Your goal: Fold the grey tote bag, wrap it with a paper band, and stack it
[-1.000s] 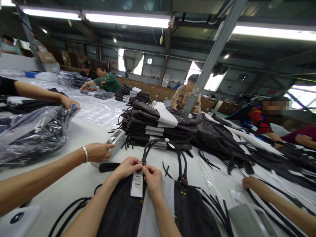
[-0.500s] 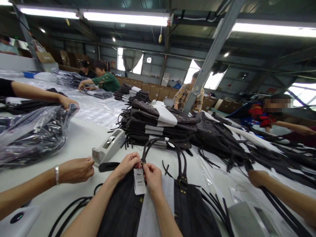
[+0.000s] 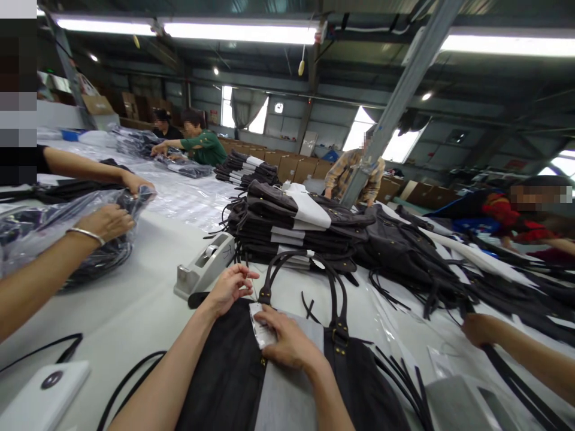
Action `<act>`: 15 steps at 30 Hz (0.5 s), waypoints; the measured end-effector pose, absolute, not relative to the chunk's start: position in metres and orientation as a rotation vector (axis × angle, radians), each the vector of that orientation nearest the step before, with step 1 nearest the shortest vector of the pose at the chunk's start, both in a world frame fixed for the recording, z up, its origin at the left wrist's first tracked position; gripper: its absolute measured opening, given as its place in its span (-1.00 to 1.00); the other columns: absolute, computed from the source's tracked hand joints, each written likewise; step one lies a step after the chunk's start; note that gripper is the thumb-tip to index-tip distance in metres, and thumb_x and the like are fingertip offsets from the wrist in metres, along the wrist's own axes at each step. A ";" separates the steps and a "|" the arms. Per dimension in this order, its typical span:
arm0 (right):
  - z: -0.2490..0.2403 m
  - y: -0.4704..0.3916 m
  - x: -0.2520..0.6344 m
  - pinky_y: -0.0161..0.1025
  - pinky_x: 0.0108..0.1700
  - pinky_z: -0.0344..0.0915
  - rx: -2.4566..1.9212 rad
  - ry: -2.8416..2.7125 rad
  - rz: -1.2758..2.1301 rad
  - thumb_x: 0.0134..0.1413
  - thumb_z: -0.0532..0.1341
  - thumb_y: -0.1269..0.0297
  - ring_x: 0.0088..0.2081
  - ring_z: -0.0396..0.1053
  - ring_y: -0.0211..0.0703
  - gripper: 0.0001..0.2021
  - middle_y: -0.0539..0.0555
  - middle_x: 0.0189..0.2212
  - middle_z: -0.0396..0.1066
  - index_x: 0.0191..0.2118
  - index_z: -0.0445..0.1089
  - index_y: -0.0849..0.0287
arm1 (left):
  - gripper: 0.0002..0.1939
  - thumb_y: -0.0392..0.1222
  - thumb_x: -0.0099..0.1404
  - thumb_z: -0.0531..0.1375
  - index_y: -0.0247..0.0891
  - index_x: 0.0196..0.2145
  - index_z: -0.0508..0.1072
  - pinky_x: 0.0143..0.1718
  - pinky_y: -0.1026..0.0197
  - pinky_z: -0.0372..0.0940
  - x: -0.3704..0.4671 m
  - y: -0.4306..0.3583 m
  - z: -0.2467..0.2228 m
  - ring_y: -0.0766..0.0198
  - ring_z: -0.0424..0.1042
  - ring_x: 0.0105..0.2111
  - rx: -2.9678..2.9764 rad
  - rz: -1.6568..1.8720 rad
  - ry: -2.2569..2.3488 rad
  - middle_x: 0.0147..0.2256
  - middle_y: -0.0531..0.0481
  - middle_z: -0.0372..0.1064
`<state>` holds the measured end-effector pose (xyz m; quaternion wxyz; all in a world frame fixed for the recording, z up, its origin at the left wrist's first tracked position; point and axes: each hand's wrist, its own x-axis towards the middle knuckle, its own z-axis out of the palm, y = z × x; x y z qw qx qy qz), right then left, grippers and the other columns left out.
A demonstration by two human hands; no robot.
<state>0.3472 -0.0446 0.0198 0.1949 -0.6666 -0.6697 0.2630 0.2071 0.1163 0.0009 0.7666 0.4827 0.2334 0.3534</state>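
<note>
Dropped flat, fingers spread, right hand (image 3: 287,342) presses tag (image 3: 263,326) onto bag (image 3: 233,377); left hand (image 3: 229,287) loosely curled, empty, beside handle (image 3: 305,269).

tape dispenser (image 3: 205,263) left of bag stack (image 3: 296,230)

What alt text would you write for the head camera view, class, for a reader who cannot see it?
A person's right hand presses a white tag onto a dark bag lying on a white table, while the left hand hovers by the bag's handle. A tape dispenser and a stack of folded bags sit behind, with other people's arms working alongside.
</note>
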 end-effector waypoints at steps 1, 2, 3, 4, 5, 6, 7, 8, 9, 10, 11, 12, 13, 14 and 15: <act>0.020 -0.044 0.348 -0.06 0.16 0.07 -1.831 -1.871 0.761 -0.21 0.26 0.35 0.14 0.20 0.06 -0.43 0.07 0.20 0.20 0.05 0.34 -0.01 | -0.70 -0.25 -0.02 0.28 -0.23 -0.35 0.23 -0.38 0.25 0.36 0.207 0.115 0.000 0.41 0.39 -0.45 1.049 0.750 0.517 -0.15 -0.07 0.44; 0.022 -0.044 0.349 -0.10 0.14 0.08 -1.777 -1.853 0.797 -0.17 0.26 0.32 0.12 0.22 0.04 -0.48 0.06 0.17 0.23 0.03 0.36 -0.01 | -0.66 -0.27 -0.05 0.31 -0.23 -0.36 0.22 -0.41 0.27 0.36 0.208 0.114 -0.001 0.37 0.42 -0.40 1.053 0.732 0.531 -0.12 -0.10 0.42; 0.022 -0.043 0.350 -0.14 0.11 0.11 -1.713 -1.814 0.832 -0.11 0.25 0.29 0.09 0.26 0.00 -0.54 0.04 0.12 0.30 0.01 0.38 0.00 | -0.62 -0.28 -0.08 0.34 -0.23 -0.38 0.21 -0.44 0.29 0.35 0.208 0.113 -0.002 0.32 0.44 -0.36 1.058 0.718 0.546 -0.09 -0.12 0.41; 0.023 -0.042 0.351 -0.19 0.06 0.16 -1.648 -1.757 0.856 -0.03 0.21 0.25 0.02 0.31 -0.05 -0.62 0.03 0.04 0.37 -0.02 0.40 0.02 | -0.59 -0.28 -0.10 0.37 -0.23 -0.40 0.19 -0.46 0.30 0.35 0.209 0.113 -0.004 0.28 0.45 -0.31 1.062 0.706 0.560 -0.08 -0.13 0.40; 0.022 -0.040 0.352 -0.24 -0.03 0.20 -1.602 -1.678 0.851 0.05 0.16 0.21 -0.07 0.36 -0.10 -0.70 0.01 -0.08 0.44 -0.07 0.42 0.05 | -0.57 -0.26 -0.11 0.39 -0.23 -0.41 0.18 -0.46 0.30 0.35 0.209 0.113 -0.005 0.25 0.46 -0.29 1.066 0.699 0.573 -0.08 -0.13 0.40; 0.020 -0.038 0.353 -0.28 -0.13 0.23 -1.586 -1.575 0.807 0.11 0.10 0.17 -0.19 0.38 -0.15 -0.75 0.00 -0.22 0.47 -0.16 0.44 0.09 | -0.55 -0.24 -0.11 0.40 -0.23 -0.42 0.16 -0.45 0.31 0.35 0.209 0.113 -0.006 0.24 0.47 -0.27 1.068 0.694 0.583 -0.08 -0.13 0.40; 0.017 -0.035 0.354 -0.30 -0.24 0.23 -1.603 -1.453 0.727 0.16 0.06 0.13 -0.31 0.37 -0.18 -0.73 -0.01 -0.37 0.46 -0.27 0.44 0.13 | -0.53 -0.21 -0.11 0.42 -0.23 -0.44 0.14 -0.44 0.31 0.35 0.210 0.113 -0.006 0.24 0.47 -0.27 1.069 0.690 0.589 -0.10 -0.13 0.41; 0.012 -0.031 0.354 -0.32 -0.34 0.19 -1.640 -1.319 0.624 0.17 0.03 0.08 -0.41 0.32 -0.21 -0.69 -0.03 -0.50 0.40 -0.38 0.41 0.15 | -0.51 -0.18 -0.11 0.43 -0.23 -0.45 0.13 -0.41 0.31 0.35 0.210 0.113 -0.007 0.26 0.48 -0.28 1.070 0.686 0.592 -0.11 -0.12 0.42; 0.006 -0.027 0.355 -0.32 -0.42 0.15 -1.679 -1.185 0.523 0.17 0.02 0.04 -0.50 0.26 -0.24 -0.65 -0.05 -0.59 0.31 -0.45 0.36 0.16 | -0.50 -0.15 -0.11 0.43 -0.24 -0.46 0.13 -0.39 0.31 0.34 0.210 0.113 -0.006 0.27 0.48 -0.29 1.071 0.681 0.593 -0.14 -0.10 0.43; 0.000 -0.023 0.355 -0.32 -0.48 0.10 -1.702 -1.064 0.449 0.16 0.02 0.01 -0.56 0.20 -0.26 -0.63 -0.08 -0.66 0.23 -0.49 0.33 0.16 | -0.49 -0.12 -0.11 0.44 -0.24 -0.46 0.13 -0.38 0.32 0.34 0.210 0.112 -0.006 0.28 0.49 -0.31 1.076 0.674 0.593 -0.18 -0.09 0.45; -0.006 -0.020 0.355 -0.33 -0.52 0.07 -1.701 -0.958 0.411 0.15 0.03 -0.03 -0.60 0.15 -0.27 -0.62 -0.10 -0.70 0.17 -0.48 0.31 0.15 | -0.48 -0.08 -0.11 0.44 -0.24 -0.46 0.14 -0.39 0.33 0.32 0.210 0.111 -0.005 0.28 0.49 -0.33 1.084 0.662 0.595 -0.24 -0.06 0.46; -0.012 -0.017 0.355 -0.33 -0.55 0.05 -1.677 -0.871 0.415 0.14 0.04 -0.06 -0.64 0.12 -0.29 -0.62 -0.13 -0.73 0.13 -0.46 0.31 0.15 | -0.49 -0.05 -0.11 0.44 -0.24 -0.46 0.16 -0.41 0.35 0.31 0.211 0.110 -0.004 0.28 0.50 -0.37 1.097 0.646 0.599 -0.31 -0.04 0.47; -0.016 -0.015 0.355 -0.34 -0.59 0.02 -1.636 -0.796 0.444 0.12 0.04 -0.09 -0.67 0.09 -0.30 -0.61 -0.14 -0.75 0.11 -0.43 0.31 0.15 | -0.50 -0.03 -0.11 0.44 -0.25 -0.46 0.18 -0.46 0.36 0.28 0.212 0.109 -0.003 0.28 0.49 -0.41 1.113 0.627 0.604 -0.39 -0.01 0.46; -0.020 -0.013 0.354 -0.35 -0.62 0.00 -1.584 -0.734 0.491 0.11 0.05 -0.13 -0.69 0.07 -0.31 -0.60 -0.15 -0.76 0.11 -0.40 0.31 0.15 | -0.51 -0.01 -0.10 0.44 -0.26 -0.46 0.22 -0.50 0.38 0.25 0.213 0.107 -0.002 0.28 0.48 -0.45 1.131 0.607 0.611 -0.46 0.02 0.45; -0.023 -0.011 0.354 -0.36 -0.64 -0.01 -1.529 -0.685 0.543 0.09 0.05 -0.15 -0.71 0.07 -0.31 -0.58 -0.16 -0.77 0.12 -0.37 0.31 0.15 | -0.53 0.01 -0.10 0.43 -0.27 -0.46 0.25 -0.54 0.39 0.23 0.214 0.106 -0.001 0.30 0.47 -0.49 1.148 0.589 0.616 -0.52 0.03 0.43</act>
